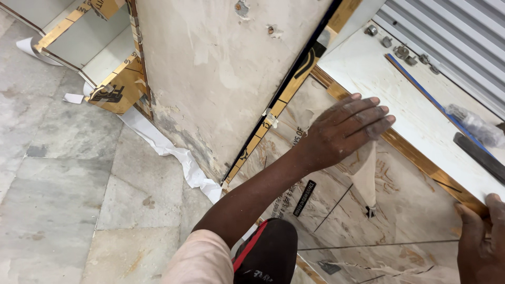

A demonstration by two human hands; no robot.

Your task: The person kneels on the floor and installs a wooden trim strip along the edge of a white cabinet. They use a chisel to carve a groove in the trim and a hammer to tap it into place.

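Observation:
My left hand (pixel 347 129) lies flat with its fingers together on a tan laminate panel (pixel 405 210) that is covered in peeling protective film. The fingertips reach the gold edge band of an upright white board (pixel 400 94). At the bottom right, my right hand (pixel 481 239) grips the near end of that white board's edge. A large, stained panel (pixel 215 79) stands against the tan one on the left. My knee (pixel 268 252), in black cloth with a red stripe, rests at the bottom.
Several small metal fittings (pixel 402 50) lie at the top of the white board, with a blue strip (pixel 421 89), a clear plastic bag (pixel 473 123) and a dark flat bar (pixel 478 155). A grey ribbed shutter (pixel 457 37) stands behind. Torn white film (pixel 168 147) trails over the stone floor (pixel 63 184). A cabinet box (pixel 94 47) sits top left.

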